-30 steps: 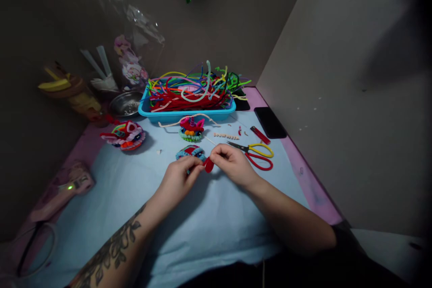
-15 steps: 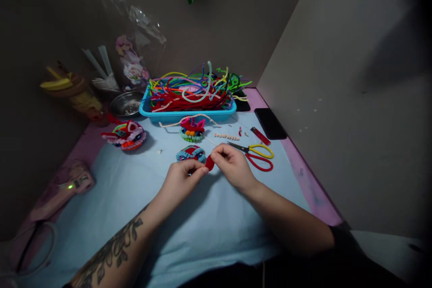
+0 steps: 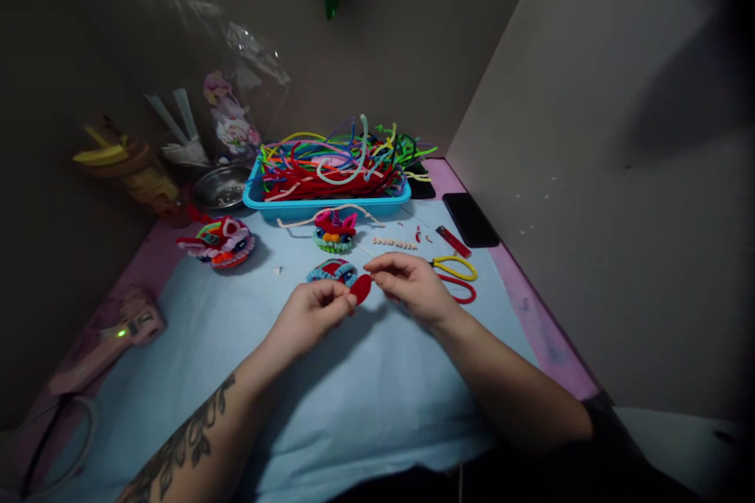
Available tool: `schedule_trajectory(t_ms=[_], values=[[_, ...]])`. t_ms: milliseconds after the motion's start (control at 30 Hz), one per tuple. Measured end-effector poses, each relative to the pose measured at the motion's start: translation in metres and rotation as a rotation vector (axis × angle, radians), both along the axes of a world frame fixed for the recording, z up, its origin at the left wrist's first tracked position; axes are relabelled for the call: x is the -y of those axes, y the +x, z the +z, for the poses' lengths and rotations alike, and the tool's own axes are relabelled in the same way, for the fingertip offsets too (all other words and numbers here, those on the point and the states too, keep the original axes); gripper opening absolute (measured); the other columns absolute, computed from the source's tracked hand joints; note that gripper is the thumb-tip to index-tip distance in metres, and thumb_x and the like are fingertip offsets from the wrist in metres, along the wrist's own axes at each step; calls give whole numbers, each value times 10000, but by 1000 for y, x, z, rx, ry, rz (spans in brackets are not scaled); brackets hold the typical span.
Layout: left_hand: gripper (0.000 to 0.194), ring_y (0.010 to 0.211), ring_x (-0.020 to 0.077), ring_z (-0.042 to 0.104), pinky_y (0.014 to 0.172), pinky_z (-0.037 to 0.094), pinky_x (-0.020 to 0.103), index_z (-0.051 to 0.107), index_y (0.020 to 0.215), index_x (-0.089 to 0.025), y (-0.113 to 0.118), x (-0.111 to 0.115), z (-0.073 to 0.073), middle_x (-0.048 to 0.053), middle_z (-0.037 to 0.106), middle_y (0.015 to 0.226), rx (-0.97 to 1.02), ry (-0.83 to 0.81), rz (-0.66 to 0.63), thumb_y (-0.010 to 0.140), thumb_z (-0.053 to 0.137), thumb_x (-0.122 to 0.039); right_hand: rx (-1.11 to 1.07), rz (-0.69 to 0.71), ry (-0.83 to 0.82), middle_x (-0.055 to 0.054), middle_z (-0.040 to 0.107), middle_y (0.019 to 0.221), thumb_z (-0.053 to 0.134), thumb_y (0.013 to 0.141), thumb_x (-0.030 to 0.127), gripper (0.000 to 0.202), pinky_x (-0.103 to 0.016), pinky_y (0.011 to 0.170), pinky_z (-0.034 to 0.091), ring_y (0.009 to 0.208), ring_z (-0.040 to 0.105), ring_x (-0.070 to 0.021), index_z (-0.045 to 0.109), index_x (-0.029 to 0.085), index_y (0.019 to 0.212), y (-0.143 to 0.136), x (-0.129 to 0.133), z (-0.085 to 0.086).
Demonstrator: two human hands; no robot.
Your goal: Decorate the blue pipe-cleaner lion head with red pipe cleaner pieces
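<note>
My left hand pinches a flat red oval piece between thumb and fingers at its left edge. My right hand is closed, its fingertips at the oval's right edge; what they grip, if anything, is too small to make out. Just beyond my left fingers sits a blue-edged fuzzy craft piece, partly covered. Behind it stands a small red, pink and green lion-like head. Scissors with yellow and red handles lie beyond my right hand, which hides their blades.
A blue tray of colourful pipe cleaners stands at the back, with a metal bowl beside it. Another lion-like head sits left. A pink glue-gun-like tool lies front left. At right are a red lighter-like object and a phone.
The red oval has turned to show more of its flat face. My right fingers have shifted to its upper right edge, and my right hand now covers the scissor blades.
</note>
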State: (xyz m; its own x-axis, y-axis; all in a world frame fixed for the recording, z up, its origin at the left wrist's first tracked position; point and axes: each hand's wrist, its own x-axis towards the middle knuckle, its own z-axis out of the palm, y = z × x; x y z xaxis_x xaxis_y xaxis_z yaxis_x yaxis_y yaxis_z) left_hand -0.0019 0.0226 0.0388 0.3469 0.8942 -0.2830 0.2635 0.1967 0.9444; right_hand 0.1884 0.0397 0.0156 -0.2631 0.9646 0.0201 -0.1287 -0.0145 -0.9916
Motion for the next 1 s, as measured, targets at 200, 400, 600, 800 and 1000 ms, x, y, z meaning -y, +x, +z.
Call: schedule_trajectory(t_ms=[200,400,600,800,1000], values=[[280,385,56,297,391,211,195,551,654,-157,1,1,5,-70,377,432,49,-121,-83,704,594,-429,37,71,242,-28,640,826,746,708,281,141,-240,647,462,759,590,-133,740,226,838,5,-1,8],[287,379,51,285,389,201,192,550,642,-154,2,3,9,-76,358,416,67,-145,-103,686,611,-431,43,72,346,-15,654,736,755,705,249,70,-238,648,484,682,604,-118,747,234,774,5,1,10],[279,372,49,265,381,186,194,539,627,-158,1,3,13,-83,349,411,67,-164,-125,673,620,-421,72,65,407,-21,662,712,747,714,241,41,-238,633,493,663,608,-122,743,220,749,5,2,12],[234,427,55,286,431,224,194,559,633,-153,-1,3,9,-71,382,459,51,-61,-119,702,603,-372,89,82,360,-31,659,760,728,736,281,82,-249,650,483,706,607,-130,737,212,780,6,2,11],[196,539,97,394,507,294,219,598,672,-145,-4,2,6,-16,502,568,-51,136,-110,734,576,-330,183,139,238,-48,650,833,716,731,323,175,-249,623,465,770,609,-154,724,195,850,9,2,16]])
